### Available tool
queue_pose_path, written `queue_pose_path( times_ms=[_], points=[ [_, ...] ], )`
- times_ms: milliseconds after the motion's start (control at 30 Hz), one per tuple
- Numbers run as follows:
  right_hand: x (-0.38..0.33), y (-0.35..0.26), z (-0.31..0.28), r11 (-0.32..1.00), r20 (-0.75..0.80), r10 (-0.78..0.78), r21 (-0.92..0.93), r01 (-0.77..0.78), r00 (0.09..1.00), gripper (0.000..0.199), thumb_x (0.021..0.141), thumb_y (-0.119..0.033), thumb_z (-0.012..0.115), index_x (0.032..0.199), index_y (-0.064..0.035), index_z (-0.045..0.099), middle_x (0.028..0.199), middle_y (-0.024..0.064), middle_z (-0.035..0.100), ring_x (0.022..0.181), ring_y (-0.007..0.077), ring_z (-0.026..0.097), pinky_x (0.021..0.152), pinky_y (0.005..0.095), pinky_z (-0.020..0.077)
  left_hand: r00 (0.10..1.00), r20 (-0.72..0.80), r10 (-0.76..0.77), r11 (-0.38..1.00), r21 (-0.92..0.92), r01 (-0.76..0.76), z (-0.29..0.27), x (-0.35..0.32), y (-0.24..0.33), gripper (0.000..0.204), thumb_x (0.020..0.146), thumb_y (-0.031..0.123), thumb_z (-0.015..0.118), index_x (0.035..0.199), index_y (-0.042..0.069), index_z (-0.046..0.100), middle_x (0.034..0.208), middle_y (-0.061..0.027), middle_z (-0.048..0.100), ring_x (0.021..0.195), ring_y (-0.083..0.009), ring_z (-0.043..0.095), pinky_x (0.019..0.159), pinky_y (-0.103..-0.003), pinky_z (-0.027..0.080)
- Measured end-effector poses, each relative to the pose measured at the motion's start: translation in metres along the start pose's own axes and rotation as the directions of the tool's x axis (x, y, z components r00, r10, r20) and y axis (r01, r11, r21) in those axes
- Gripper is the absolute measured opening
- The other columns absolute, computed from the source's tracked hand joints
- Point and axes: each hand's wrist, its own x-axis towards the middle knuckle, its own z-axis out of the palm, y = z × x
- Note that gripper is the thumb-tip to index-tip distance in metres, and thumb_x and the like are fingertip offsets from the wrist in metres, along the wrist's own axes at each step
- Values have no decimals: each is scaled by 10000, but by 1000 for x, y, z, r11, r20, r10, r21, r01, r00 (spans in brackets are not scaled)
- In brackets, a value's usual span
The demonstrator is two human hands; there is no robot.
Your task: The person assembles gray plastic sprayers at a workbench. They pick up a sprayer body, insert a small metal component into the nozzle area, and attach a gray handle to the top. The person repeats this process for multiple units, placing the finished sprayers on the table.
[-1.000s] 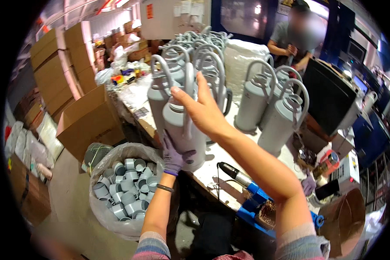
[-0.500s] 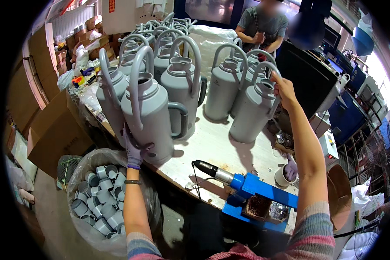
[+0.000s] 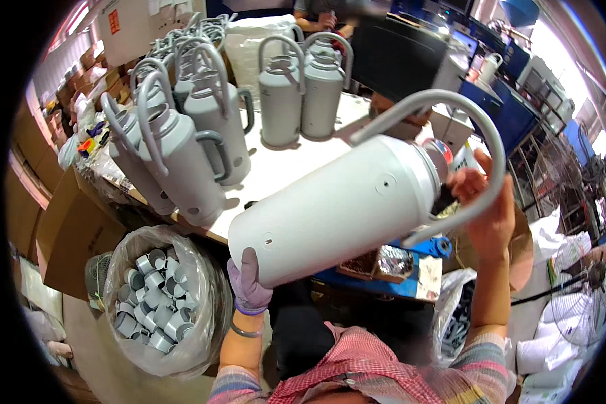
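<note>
Flask: a large grey flask (image 3: 337,209) held tipped on its side above the counter (image 3: 283,165), neck toward the person's right, base toward the left, so the mouth faces the working hand.
Left hand: the gloved left hand (image 3: 248,283) cups the base from below, its grip closed under the rim, taking the weight.
Right hand: the bare right hand (image 3: 485,215) sits at the neck, inside the loop of the carry handle (image 3: 464,114); fingers curl around something dark at the mouth, but whether the grip is fully closed on it I cannot tell.
Beyond the left grip: a row of matching grey flasks (image 3: 188,155) stands upright on the counter, handles arched.
Below the left grip: a clear bag of small grey caps (image 3: 158,303) sits on the floor, close at hand.
Under the flask: a blue tool (image 3: 424,246) lies at the counter's edge.
Far side: another person (image 3: 320,15) works at the counter's back.
</note>
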Motion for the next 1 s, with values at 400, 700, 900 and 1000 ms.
queue_pose_path(
  times_ms=[400, 700, 900, 1000],
  points=[
    [-332, -73, -241, 587, -594, -202, -710, -389, 779, 454, 1005, -350, 373, 1191, 20, 558, 1118, 141, 610, 983, 212, 598, 888, 340, 483, 759, 629, -166, 712, 609, -349, 110, -44, -37, 256, 969, 210, 570, 1114, 33, 686, 1099, -157, 694, 1034, -293, 658, 891, -363, 509],
    [-458, -78, -309, 824, -861, -199, -406, -395, 469, 447, 1012, -342, 368, 1223, 11, 542, 1138, 141, 610, 1002, 214, 602, 893, 343, 491, 496, 761, -418, 252, 622, -741, 154, 35, -183, 327, 882, 365, 620, 1081, 118, 700, 954, -172, 700, 871, -342, 676, 780, -456, 537],
    [-457, -62, -320, 850, -864, -152, -362, -382, 480, 444, 1017, -337, 364, 1245, 5, 532, 1152, 141, 610, 1015, 216, 604, 897, 345, 496, 717, 694, -67, 226, 710, -667, 133, 23, -177, 297, 902, 373, 622, 861, 96, 722, 732, -136, 677, 697, -316, 667, 666, -426, 526],
    [-450, -55, -324, 854, -859, -136, -354, -381, 494, 443, 1020, -334, 363, 1256, 2, 527, 1158, 141, 610, 1022, 217, 606, 899, 346, 499, 724, 684, -82, 133, 728, -673, 147, 16, -142, 294, 913, 363, 613, 851, 97, 722, 714, -134, 671, 679, -311, 663, 646, -418, 519]
  ],
)
